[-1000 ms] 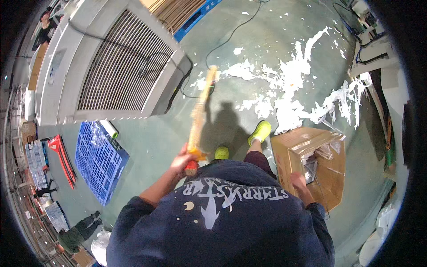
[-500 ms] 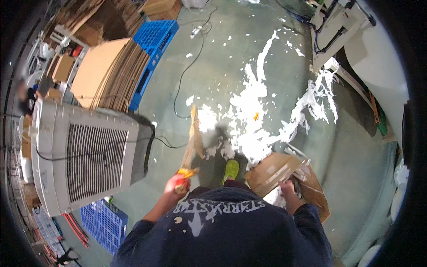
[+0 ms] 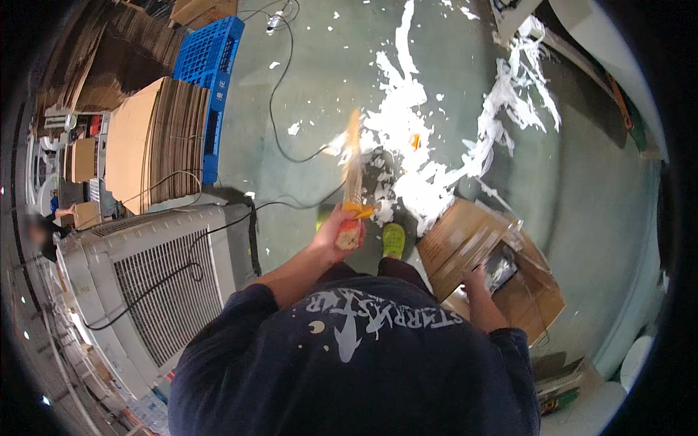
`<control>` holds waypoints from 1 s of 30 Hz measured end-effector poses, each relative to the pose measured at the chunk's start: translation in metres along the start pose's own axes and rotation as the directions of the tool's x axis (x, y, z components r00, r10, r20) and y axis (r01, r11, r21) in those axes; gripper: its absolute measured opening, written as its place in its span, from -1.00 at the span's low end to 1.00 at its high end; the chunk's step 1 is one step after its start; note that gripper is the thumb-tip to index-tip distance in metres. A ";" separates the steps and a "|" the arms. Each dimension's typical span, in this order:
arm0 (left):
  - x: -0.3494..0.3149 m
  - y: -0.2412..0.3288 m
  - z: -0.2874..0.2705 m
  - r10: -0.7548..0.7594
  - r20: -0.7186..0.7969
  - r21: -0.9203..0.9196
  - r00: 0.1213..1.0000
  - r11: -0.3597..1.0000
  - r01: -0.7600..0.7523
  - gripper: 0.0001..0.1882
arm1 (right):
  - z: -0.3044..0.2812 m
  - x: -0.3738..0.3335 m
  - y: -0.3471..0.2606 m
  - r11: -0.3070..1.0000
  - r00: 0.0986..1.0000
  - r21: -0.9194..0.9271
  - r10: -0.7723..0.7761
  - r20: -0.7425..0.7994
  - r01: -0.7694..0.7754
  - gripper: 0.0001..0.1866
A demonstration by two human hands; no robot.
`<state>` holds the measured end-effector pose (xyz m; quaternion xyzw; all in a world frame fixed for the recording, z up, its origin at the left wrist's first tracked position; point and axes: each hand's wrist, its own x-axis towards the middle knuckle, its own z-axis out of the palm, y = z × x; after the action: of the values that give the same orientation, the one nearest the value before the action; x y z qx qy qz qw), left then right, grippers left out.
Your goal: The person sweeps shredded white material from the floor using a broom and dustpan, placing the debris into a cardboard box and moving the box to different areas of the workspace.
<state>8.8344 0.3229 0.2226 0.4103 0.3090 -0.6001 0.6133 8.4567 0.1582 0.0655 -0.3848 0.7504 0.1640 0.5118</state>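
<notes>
My left hand (image 3: 337, 229) is wrapped round the red, orange-banded grip of a straw-coloured hand broom (image 3: 352, 171). Its blurred far end reaches over the white scraps (image 3: 407, 109) strewn across the floor. A small orange piece (image 3: 415, 141) lies among those scraps. On the right, my right hand (image 3: 475, 279) grips the edge of an open, tilted cardboard box (image 3: 454, 243); some of its fingers are hidden. Shiny clear plastic (image 3: 500, 267) shows inside the box. My green shoe (image 3: 393, 240) stands between the scraps and me.
A large grey louvred machine (image 3: 171, 283) stands at the left. Behind it are stacked cardboard sheets (image 3: 134, 138) and a blue pallet (image 3: 211, 58). Black cable (image 3: 275, 109) loops over the floor. More white strips (image 3: 502, 102) trail toward equipment at the far right. Another person (image 3: 47, 232) is at the far left.
My left hand has swung the broom rightward and farther forward. The box in my right hand has shifted slightly right and tilted, showing more of its inside. The whole view has turned.
</notes>
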 end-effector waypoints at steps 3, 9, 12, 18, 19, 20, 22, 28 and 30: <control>-0.046 0.020 -0.020 -0.014 0.082 0.288 0.997 0.958 -0.011 -0.29 | 0.008 -0.001 0.017 0.993 0.996 0.105 0.059 -0.064 -0.053 -0.68; -0.104 0.106 -0.078 -0.273 0.089 0.575 0.958 0.799 0.175 -0.19 | -0.001 -0.082 0.032 0.944 0.941 -0.327 -0.081 -0.327 -0.032 -0.56; -0.113 0.151 -0.108 -0.451 0.032 0.541 0.892 0.758 0.364 -0.18 | 0.015 -0.120 0.068 0.886 0.905 -0.435 -0.047 -0.423 -0.158 -0.51; -0.049 0.177 -0.123 -0.720 -0.182 0.679 0.670 0.401 0.615 -0.30 | 0.038 -0.172 0.125 0.789 0.885 -0.552 -0.022 -0.464 -0.270 -0.72; -0.035 0.173 -0.111 -0.695 -0.188 0.702 0.694 0.399 0.590 -0.32 | 0.037 -0.179 0.137 0.798 0.875 -0.540 -0.031 -0.483 -0.269 -0.72; -0.027 0.170 -0.101 -0.665 -0.189 0.728 0.723 0.398 0.557 -0.35 | 0.038 -0.187 0.149 0.809 0.863 -0.526 -0.047 -0.504 -0.263 -0.71; -0.004 0.171 -0.107 -0.443 -0.234 0.599 0.865 0.635 0.487 -0.40 | 0.036 -0.207 0.168 0.822 0.857 -0.505 -0.041 -0.513 -0.263 -0.72; -0.025 0.158 -0.056 -0.437 -0.106 0.786 0.893 0.513 0.345 -0.47 | 0.067 -0.250 0.249 0.833 0.862 -0.457 0.048 -0.504 -0.314 -0.78; -0.033 0.135 -0.066 -0.428 -0.049 0.826 0.902 0.490 0.278 -0.44 | 0.082 -0.262 0.283 0.841 0.882 -0.432 0.105 -0.460 -0.325 -0.79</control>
<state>8.9721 0.3889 0.2382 0.5230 0.0231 -0.8176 0.2397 8.3456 0.5015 0.2231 -0.4405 0.8136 0.3226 0.1998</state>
